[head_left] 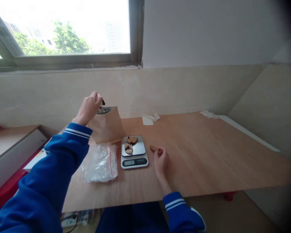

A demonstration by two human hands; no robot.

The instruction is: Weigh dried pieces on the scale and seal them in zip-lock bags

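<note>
My left hand (89, 106) is closed on a dark-edged slice, held just above the open top of a brown paper bag (106, 126). Right of the bag, a kitchen scale (134, 161) carries several dried slices (132, 140) on its steel plate; the digits on its display are too small to read. My right hand (161, 159) rests beside the scale, its fingertips pinching a brown slice (153, 148) low over the table. A stack of clear plastic zip bags (100, 165) with a red strip lies in front of the paper bag.
The wooden table (208, 155) reaches to the wall below a window. Crumpled white paper (153, 118) lies at its back edge, with another scrap (209, 114) farther right. A white cabinet (14, 155) with a wooden top stands at the left. Cables (72, 220) show below the table.
</note>
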